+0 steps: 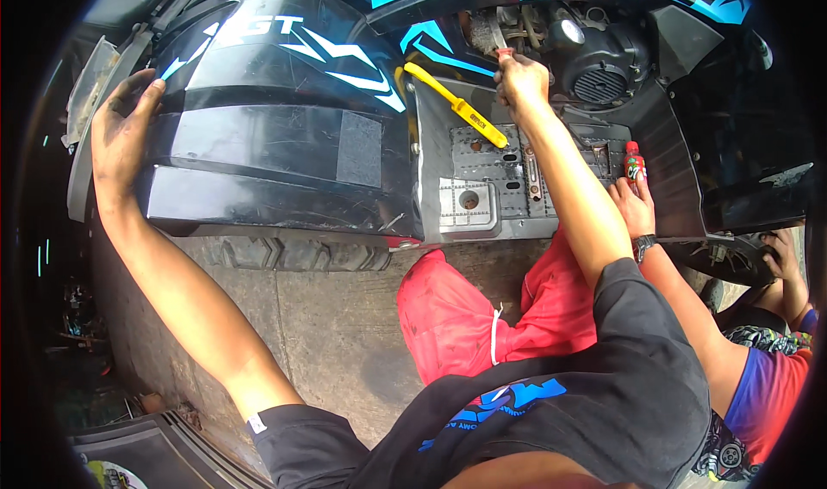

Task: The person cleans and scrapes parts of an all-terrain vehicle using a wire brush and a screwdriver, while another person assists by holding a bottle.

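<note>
My left hand (121, 140) rests at the left edge of the black fender (258, 136), thumb apart from the curved fingers, holding nothing. My right hand (521, 84) is closed around a tool with a red handle (505, 52). Its metallic end points into the engine bay (517, 28) of the four-wheeled vehicle; I cannot make out its exact kind. Below and left of that hand, a yellow-handled tool (465, 110) lies slanted over the footwell. The black engine cover (600, 75) is just right of my right hand.
Another person's hand (635, 205) is at a small red bottle (634, 163) on the metal footrest (517, 183). That person's other hand (782, 255) is near a wheel at the far right. A knobby tire (301, 255) shows under the fender, above the concrete floor (345, 317).
</note>
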Demonstrator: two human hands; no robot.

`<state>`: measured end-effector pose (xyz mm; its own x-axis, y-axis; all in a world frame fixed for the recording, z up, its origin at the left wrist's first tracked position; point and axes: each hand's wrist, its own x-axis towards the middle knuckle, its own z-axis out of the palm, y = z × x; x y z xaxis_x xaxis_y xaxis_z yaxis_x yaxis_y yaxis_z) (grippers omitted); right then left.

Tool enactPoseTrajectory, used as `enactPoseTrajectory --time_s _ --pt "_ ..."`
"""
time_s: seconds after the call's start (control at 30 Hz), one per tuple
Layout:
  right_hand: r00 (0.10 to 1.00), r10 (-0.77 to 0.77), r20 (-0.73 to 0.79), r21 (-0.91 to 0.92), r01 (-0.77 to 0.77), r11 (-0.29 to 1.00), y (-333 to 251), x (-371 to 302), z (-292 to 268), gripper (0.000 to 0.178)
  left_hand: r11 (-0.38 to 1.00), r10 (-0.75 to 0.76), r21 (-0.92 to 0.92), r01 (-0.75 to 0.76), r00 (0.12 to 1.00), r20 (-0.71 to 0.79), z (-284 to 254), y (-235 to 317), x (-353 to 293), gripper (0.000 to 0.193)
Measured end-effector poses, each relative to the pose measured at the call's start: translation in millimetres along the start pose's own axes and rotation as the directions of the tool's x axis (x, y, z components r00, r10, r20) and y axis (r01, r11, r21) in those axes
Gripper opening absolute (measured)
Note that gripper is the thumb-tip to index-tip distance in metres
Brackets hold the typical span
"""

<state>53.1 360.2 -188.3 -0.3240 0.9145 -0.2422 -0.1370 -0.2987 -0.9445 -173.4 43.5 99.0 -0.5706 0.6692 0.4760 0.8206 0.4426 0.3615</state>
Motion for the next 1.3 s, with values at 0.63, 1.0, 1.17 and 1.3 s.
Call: enactPoseTrajectory --time_s 0.63,1.0,1.17,1.3 --pt "0.979 -0.189 -0.076 -0.677 0.088 0.731 -55.7 48.5 30.4 0.033 0.992 -0.052 0.115 0.05 0.999 0.012 2.8 13.4 -5.8 0.037" --pt "0.953 -0.304 -0.006 -0.793 0.181 0.582 -13.0 40.0 0.8 0.037 0.985 -0.076 0.158 0.073 0.997 0.011 1.9 -1.6 -9.8 0.043" --pt "0.933 -0.032 -0.358 -0.285 -0.077 0.955 2.4 74.1 26.3 0.022 0.986 -0.068 0.153 0.06 0.997 0.045 -4.5 -2.6 6.2 0.04" --pt "0.994 -0.044 -0.097 -0.158 0.028 0.987 11.9 31.3 15.7 0.023 0.987 -0.09 0.142 0.081 0.994 0.055 -9.4 -9.9 7.5 0.04"
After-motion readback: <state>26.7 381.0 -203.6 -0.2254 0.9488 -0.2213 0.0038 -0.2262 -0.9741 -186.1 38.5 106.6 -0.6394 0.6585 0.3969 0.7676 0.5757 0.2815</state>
